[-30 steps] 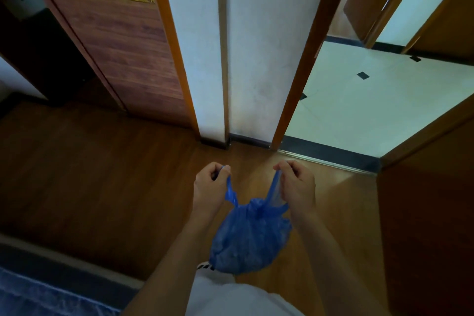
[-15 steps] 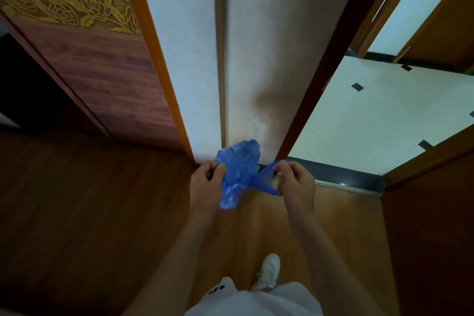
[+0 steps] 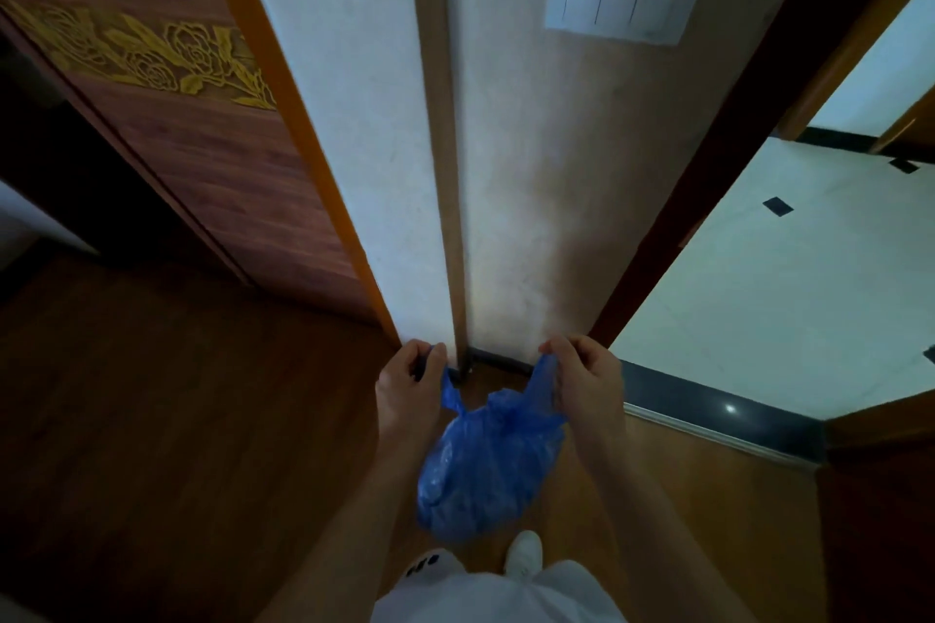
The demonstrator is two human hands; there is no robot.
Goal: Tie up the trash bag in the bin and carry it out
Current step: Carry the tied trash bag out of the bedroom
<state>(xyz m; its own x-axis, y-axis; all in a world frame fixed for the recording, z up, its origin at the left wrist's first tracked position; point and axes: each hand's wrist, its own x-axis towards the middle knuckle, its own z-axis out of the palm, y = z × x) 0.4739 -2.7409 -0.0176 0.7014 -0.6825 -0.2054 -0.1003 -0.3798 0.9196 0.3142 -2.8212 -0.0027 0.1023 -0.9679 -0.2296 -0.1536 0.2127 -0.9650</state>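
A small blue plastic trash bag hangs in the air in front of me, bulging at the bottom and gathered at the neck. My left hand pinches the bag's left handle strip. My right hand pinches the right handle strip. The two strips run up and apart from the neck to my fingers. No bin is in view.
A wall corner with a light switch plate stands straight ahead. A wooden door with gold flower carving is at left. At right an open doorway leads onto a white tiled floor. Wooden flooring lies underfoot; my white shoe shows below the bag.
The bag, flipped up between my hands half a second ago, has swung back down and hangs below them. My hands have moved a little further apart. The view has tilted upward.
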